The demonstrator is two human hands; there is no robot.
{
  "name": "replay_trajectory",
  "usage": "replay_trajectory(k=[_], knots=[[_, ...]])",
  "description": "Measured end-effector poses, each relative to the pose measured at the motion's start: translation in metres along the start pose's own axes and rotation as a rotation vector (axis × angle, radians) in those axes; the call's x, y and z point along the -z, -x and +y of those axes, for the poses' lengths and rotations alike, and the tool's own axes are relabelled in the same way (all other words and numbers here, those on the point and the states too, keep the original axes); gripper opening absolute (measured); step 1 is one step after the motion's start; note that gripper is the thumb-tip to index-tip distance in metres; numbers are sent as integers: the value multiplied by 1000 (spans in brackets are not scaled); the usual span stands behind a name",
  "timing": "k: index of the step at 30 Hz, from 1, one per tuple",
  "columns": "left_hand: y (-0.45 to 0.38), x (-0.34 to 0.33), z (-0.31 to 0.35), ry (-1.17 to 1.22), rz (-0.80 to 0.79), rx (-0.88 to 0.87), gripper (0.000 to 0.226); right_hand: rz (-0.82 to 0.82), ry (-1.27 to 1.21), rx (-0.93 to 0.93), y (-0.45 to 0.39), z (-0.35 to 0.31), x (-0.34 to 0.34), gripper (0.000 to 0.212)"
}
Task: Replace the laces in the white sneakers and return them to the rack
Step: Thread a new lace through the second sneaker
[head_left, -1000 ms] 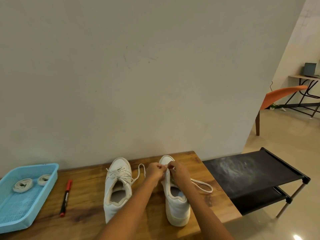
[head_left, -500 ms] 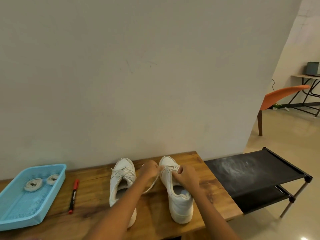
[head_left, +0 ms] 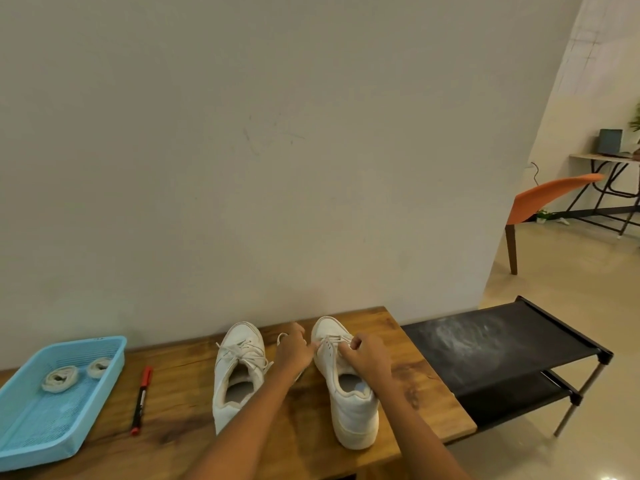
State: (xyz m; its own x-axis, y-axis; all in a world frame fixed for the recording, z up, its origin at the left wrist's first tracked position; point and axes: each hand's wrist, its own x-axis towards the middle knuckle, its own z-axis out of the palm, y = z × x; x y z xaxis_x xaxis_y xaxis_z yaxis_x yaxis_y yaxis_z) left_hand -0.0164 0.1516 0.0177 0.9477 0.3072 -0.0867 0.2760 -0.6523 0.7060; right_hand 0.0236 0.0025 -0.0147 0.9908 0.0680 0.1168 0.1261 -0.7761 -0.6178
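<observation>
Right sneaker (head_left: 349,386) on wooden table (head_left: 173,441), both hands drawn apart since earlier frame, left hand (head_left: 294,351) and right hand (head_left: 369,356) each pinching lace (head_left: 334,340), left sneaker (head_left: 239,368) unmoved alongside.

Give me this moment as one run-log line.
stage: lacing right sneaker | left hand: pinches lace | right hand: pinches lace | left sneaker: tied | rack: bare

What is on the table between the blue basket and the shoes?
A red marker pen lies between the blue basket and the left shoe, seen from the head view.
</observation>
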Motion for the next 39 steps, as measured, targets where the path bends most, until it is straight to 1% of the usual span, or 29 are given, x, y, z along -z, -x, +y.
replay_trajectory(k=[1, 2, 3, 4, 5, 7, 8, 9, 10, 11, 13, 14, 15, 16, 18, 23, 25, 26, 27, 28, 30, 31, 33, 35, 37, 39], knots=[[-3, -5, -5, -58, -52, -13, 30, -2, -1, 1, 0, 0, 0, 26], [-7, -9, -6, -85, -70, -31, 26, -1, -2, 2, 0, -1, 0, 25], [-7, -11, -3, -26, -52, -42, 24, -1, -3, 3, 0, -1, 1, 25], [-9, -11, 3, 124, 9, -20, 25, -1, -9, 3, 0, -1, 1, 25], [-10, -11, 11, 347, 82, 46, 26, 0, -16, 1, 0, -1, 1, 25], [-11, -3, 25, 935, 170, 208, 28, 10, -39, -13, 1, 0, 0, 26], [-12, 0, 29, 1175, 212, 269, 29, 19, -49, -18, 1, 0, 0, 27], [-13, 2, 30, 1229, 248, 290, 30, 27, -51, -18, 0, 0, 0, 28], [-12, 3, 28, 1091, 265, 279, 29, 30, -50, -17, 0, 0, 0, 29], [-10, 2, 24, 831, 265, 243, 28, 34, -46, -14, 0, 0, 0, 29], [-3, -9, 7, 283, 173, 120, 36, 46, -41, -12, 1, 1, 0, 29], [2, -15, -1, 79, 98, 73, 42, 52, -34, -12, 1, 1, 0, 29], [6, -22, -9, -56, 31, 59, 47, 56, -23, -14, 1, 1, 1, 27], [9, -28, -13, -119, -3, 77, 52, 58, -12, -16, 1, 0, 1, 26], [10, -36, -11, -164, -38, 148, 56, 62, 0, -16, 1, -1, 2, 26], [-4, -31, 5, -223, -43, 293, 48, 48, -15, -28, 1, -1, 2, 27], [-11, -24, 8, -311, 32, 304, 45, 39, -19, -29, 1, -1, 2, 27], [-13, -22, 9, -364, 84, 265, 45, 34, -21, -26, 1, -1, 2, 27], [-16, -21, 9, -366, 116, 190, 43, 31, -22, -24, 1, -1, 2, 26], [-21, -22, 8, -317, 109, 87, 40, 29, -21, -23, 0, -1, 1, 26], [-28, -23, 5, -174, 17, -90, 37, 26, -26, -24, 0, 0, 1, 24], [-31, -22, 4, -141, -10, -133, 37, 24, -30, -22, 0, 0, 0, 24], [-37, -22, 2, -156, -18, -179, 36, 21, -26, -18, -1, 0, 0, 24], [-38, -22, 4, -140, -42, -179, 34, 20, -25, -13, 0, 0, 0, 24], [-35, -21, 9, -1, -32, -155, 31, 26, -25, -13, 1, -2, 1, 25], [-31, -16, 17, 230, 80, -138, 30, 34, -4, -22, 3, -3, 3, 27]])
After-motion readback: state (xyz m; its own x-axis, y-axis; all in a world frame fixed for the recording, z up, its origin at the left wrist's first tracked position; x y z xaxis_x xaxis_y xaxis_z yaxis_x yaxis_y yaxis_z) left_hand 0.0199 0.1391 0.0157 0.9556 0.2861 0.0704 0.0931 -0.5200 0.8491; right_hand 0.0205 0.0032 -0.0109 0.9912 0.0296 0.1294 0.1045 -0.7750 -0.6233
